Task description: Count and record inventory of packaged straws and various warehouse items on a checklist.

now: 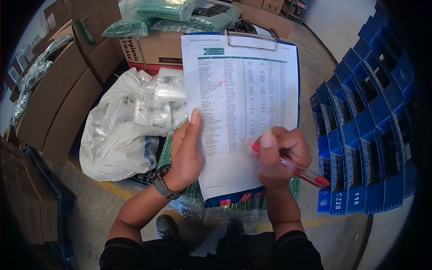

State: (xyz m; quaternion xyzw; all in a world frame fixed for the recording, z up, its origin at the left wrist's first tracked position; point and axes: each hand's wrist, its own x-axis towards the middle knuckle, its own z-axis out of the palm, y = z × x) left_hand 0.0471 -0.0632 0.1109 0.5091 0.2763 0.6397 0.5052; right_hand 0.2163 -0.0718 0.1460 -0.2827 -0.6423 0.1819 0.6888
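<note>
A blue clipboard [298, 84] carries a printed list sheet [233, 175] under its metal clip [251, 42]. Rows of small print fill the sheet, with red pen marks down its middle columns. My left hand [187, 152] grips the clipboard's left edge, thumb on top of the paper. In my right hand [283, 155] is a red ballpoint pen [303, 175], its tip pointing at the lower middle of the list. Whether the tip touches the paper I cannot tell.
Behind the clipboard, a white woven sack [114, 152] holds clear plastic packs [170, 84]. A cardboard carton [155, 50] bears green-wrapped straw packs [165, 10]. Stacked blue plastic pallets [361, 135] stand at right, brown cartons [57, 108] at left. More green straws [293, 189] lie under the clipboard.
</note>
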